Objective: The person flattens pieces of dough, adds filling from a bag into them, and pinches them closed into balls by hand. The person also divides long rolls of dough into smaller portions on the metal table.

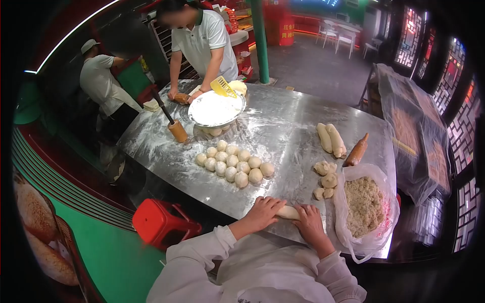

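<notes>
A short pale dough roll (288, 212) lies on the metal table (303, 116) at its near edge. My left hand (262, 214) curls over its left end, and my right hand (309, 224) holds the other end. Ahead and to the left stand rows of floured dough balls (232, 161). Beyond my right hand are several small dough lumps (326, 177), two longer dough logs (331, 140) and a brown rolling pin (357, 150). Right beside that hand sits an open plastic bag (344, 222) of crumbly beige filling (362, 204).
Across the table a person (204, 45) in a white shirt grips a wooden roller (182, 98). Near them are a flour-filled bowl (214, 111), a yellow slotted scoop (222, 87) and a long-handled roller (177, 130). Another person (103, 78) stands far left. A red stool (159, 222) is below the left edge.
</notes>
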Tool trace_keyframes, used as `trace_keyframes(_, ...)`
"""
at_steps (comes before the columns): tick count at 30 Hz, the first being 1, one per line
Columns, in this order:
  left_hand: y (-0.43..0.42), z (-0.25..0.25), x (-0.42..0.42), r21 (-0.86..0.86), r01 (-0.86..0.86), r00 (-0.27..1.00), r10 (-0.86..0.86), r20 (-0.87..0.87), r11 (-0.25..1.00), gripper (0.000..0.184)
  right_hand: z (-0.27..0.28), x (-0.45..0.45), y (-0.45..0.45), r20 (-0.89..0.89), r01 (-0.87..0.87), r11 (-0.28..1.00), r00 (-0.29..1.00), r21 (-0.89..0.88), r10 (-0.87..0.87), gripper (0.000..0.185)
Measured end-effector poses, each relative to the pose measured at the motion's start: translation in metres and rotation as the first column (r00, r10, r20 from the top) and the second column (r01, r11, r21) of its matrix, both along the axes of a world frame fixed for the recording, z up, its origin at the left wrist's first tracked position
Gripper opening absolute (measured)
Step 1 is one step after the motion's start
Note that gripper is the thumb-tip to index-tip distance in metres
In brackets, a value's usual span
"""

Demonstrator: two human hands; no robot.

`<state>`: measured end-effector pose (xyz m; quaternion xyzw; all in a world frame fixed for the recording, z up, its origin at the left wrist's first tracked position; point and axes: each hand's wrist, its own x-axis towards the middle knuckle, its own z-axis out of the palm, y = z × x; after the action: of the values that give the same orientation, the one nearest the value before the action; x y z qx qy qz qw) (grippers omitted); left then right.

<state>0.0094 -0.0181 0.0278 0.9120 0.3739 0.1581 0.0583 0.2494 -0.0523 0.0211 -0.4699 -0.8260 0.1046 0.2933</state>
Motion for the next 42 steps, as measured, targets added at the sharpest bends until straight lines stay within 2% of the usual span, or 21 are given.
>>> trace_keyframes(1, 0.005, -0.001, 0.0, 0.007, -0.027, 1.0, 0.028, -0.01, 1.0, 0.079, -0.006, 0.001, 0.003, -0.007, 0.023, 1.0, 1.0, 0.006, -0.023, 0.061)
trace_keyframes(3, -0.004, -0.006, 0.002, -0.02, -0.073, 0.991, 0.075, 0.107, 0.997, 0.076, -0.006, 0.001, 0.0, -0.007, 0.007, 1.0, 1.0, -0.029, -0.008, 0.061)
trace_keyframes(5, -0.007, -0.016, 0.0, -0.074, -0.086, 0.992, 0.092, 0.083, 0.994, 0.074, -0.001, -0.001, 0.003, -0.048, 0.024, 0.999, 0.999, 0.044, -0.022, 0.053)
trace_keyframes(8, -0.007, -0.018, -0.007, -0.104, -0.07, 0.994, 0.078, 0.073, 0.992, 0.07, 0.0, 0.005, -0.002, -0.048, 0.042, 0.999, 0.998, 0.027, -0.041, 0.053)
trace_keyframes(13, -0.013, -0.012, -0.005, 0.004, -0.048, 0.994, 0.047, 0.098, 0.999, 0.07, -0.001, 0.01, -0.007, -0.09, 0.049, 0.999, 0.995, -0.002, -0.049, 0.055)
trace_keyframes(15, -0.013, -0.003, -0.008, -0.04, -0.09, 0.952, 0.098, 0.289, 0.995, 0.068, 0.004, 0.008, -0.006, -0.131, 0.042, 0.999, 0.991, 0.022, -0.039, 0.056)
trace_keyframes(16, -0.01, -0.006, -0.011, -0.026, -0.096, 0.952, 0.1, 0.289, 0.995, 0.068, 0.005, 0.007, -0.005, -0.128, 0.053, 0.999, 0.99, -0.005, -0.053, 0.057)
trace_keyframes(18, -0.006, -0.018, -0.015, -0.137, -0.111, 0.926, 0.152, 0.345, 0.984, 0.071, -0.006, 0.011, -0.004, -0.102, 0.045, 0.998, 0.994, -0.038, -0.049, 0.067)
trace_keyframes(23, -0.004, -0.017, -0.014, -0.172, -0.124, 0.926, 0.176, 0.335, 0.977, 0.068, -0.014, 0.01, 0.001, -0.089, 0.07, 0.997, 0.993, -0.024, -0.072, 0.067)
trace_keyframes(26, -0.007, -0.014, -0.015, -0.136, -0.121, 0.918, 0.163, 0.362, 0.983, 0.066, -0.02, 0.013, -0.006, -0.121, 0.075, 0.996, 0.989, -0.043, -0.08, 0.066)
trace_keyframes(28, 0.01, -0.008, -0.022, -0.154, 0.004, 0.901, 0.063, 0.429, 0.988, 0.055, -0.019, 0.009, 0.009, -0.145, 0.072, 0.997, 0.987, -0.02, -0.074, 0.066)
trace_keyframes(31, 0.035, -0.012, -0.042, -0.221, 0.011, 0.928, 0.072, 0.365, 0.975, 0.044, -0.021, 0.013, -0.006, -0.127, 0.092, 0.995, 0.987, -0.046, -0.097, 0.065)
trace_keyframes(32, 0.039, -0.018, -0.04, -0.18, -0.006, 0.909, 0.08, 0.408, 0.984, 0.036, -0.018, 0.011, -0.002, -0.149, 0.091, 0.995, 0.984, -0.041, -0.096, 0.065)
trace_keyframes(33, 0.036, -0.014, -0.035, -0.184, 0.0, 0.908, 0.077, 0.412, 0.983, 0.036, -0.016, 0.011, -0.003, -0.169, 0.091, 0.995, 0.981, -0.045, -0.097, 0.065)
trace_keyframes(35, 0.029, -0.007, -0.022, -0.046, -0.004, 0.941, 0.02, 0.339, 0.999, 0.039, -0.017, 0.011, -0.005, -0.152, 0.109, 0.993, 0.982, -0.04, -0.114, 0.064)
trace_keyframes(39, 0.006, -0.015, 0.007, -0.027, 0.033, 0.944, -0.022, 0.328, 0.999, 0.044, -0.021, 0.01, -0.001, -0.173, 0.113, 0.993, 0.978, -0.02, -0.115, 0.061)
trace_keyframes(42, -0.002, -0.016, 0.008, 0.006, -0.011, 0.962, 0.009, 0.273, 1.0, 0.052, -0.021, 0.013, -0.003, -0.174, 0.099, 0.995, 0.98, -0.009, -0.099, 0.058)
